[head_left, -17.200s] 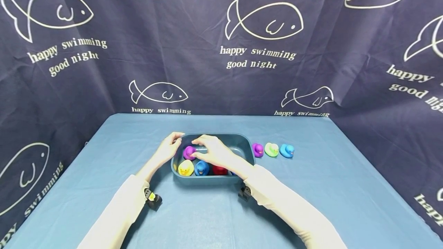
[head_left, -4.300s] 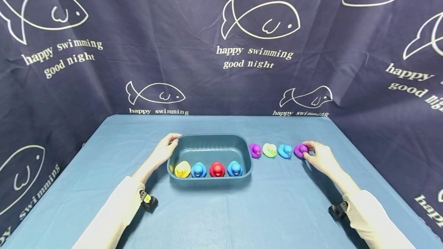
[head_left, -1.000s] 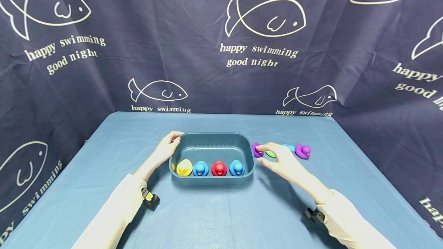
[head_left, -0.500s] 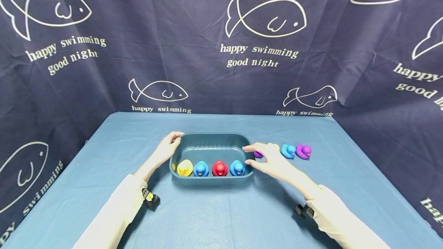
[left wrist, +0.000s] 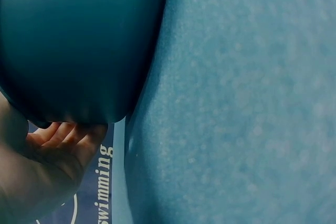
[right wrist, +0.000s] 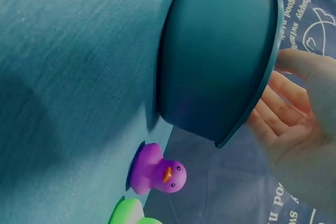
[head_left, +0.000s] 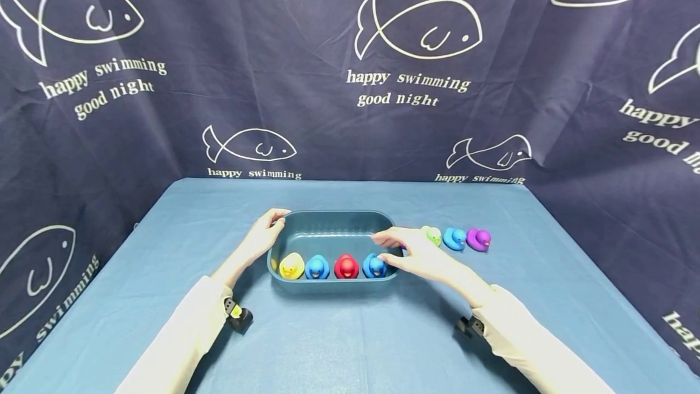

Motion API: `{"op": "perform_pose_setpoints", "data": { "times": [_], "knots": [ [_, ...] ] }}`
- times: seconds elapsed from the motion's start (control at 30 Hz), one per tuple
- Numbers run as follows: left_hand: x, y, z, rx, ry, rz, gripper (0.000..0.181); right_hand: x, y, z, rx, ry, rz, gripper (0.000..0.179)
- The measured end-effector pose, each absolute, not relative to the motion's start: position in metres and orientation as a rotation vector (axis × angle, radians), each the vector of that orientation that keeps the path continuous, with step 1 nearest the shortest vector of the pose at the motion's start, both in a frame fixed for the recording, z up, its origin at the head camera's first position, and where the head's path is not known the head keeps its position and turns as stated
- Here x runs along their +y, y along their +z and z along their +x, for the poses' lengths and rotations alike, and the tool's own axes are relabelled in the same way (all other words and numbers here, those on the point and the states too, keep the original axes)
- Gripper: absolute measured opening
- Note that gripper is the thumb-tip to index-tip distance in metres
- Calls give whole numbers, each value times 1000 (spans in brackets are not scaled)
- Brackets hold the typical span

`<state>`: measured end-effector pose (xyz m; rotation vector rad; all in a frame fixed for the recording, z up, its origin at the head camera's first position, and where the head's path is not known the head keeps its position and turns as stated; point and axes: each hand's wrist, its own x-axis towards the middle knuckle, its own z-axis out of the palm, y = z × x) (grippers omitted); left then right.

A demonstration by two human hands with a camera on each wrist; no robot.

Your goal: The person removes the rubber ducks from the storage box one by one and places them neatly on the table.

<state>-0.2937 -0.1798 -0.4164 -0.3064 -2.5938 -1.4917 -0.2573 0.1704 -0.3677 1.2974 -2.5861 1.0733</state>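
My left hand (head_left: 262, 233) grips the far left corner of a dark teal bin (head_left: 339, 286); its fingers (left wrist: 68, 136) lie against the outer wall. Along the bin's near side sit a yellow rubber duck (head_left: 292, 266), a blue duck (head_left: 317, 268), a red duck (head_left: 347, 267) and a second blue duck (head_left: 374, 267). Over the right rim reaches my right hand (head_left: 418, 253), thumb and fingers apart and holding nothing. Its thumb tip overlaps the second blue duck in the head view. In the right wrist view the bin's wall hides whatever lies inside.
Right of the bin, a row of ducks stands on the blue tablecloth: purple (right wrist: 152, 169), pale green (head_left: 432, 235), blue (head_left: 454, 239) and purple (head_left: 479, 240). The right hand partly covers the first. A dark fish-print curtain (head_left: 322, 90) rises behind.
A purple duck once in the bin's far left now ends the row outside; the right hand let it go. That hand then moved left over the bin. The left hand stayed.
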Motion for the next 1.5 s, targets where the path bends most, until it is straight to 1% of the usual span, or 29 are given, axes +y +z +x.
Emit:
{"op": "perform_pose_setpoints", "data": {
  "times": [0.17, 0.4, 0.6, 0.9, 1.17, 1.5],
  "knots": [
    [-181, -418, -290, -2535, -1477, -369, 31, 167, -370, -261, -2577, 1093, 1332, 38],
    [-180, -417, -295, -2619, -1503, -276, 31, 163, -369, -266, -2692, 967, 1361, 36],
    [-179, -415, -293, -2623, -1511, -273, 31, 158, -369, -267, -2758, 900, 1366, 37],
    [-179, -416, -294, -2622, -1522, -257, 31, 152, -370, -268, -2821, 780, 1359, 28],
    [-179, -414, -294, -2619, -1524, -252, 31, 147, -363, -266, -2877, 688, 1335, 22],
    [-179, -416, -294, -2621, -1518, -259, 31, 143, -359, -264, -2900, 643, 1364, 23]
  ]
}}
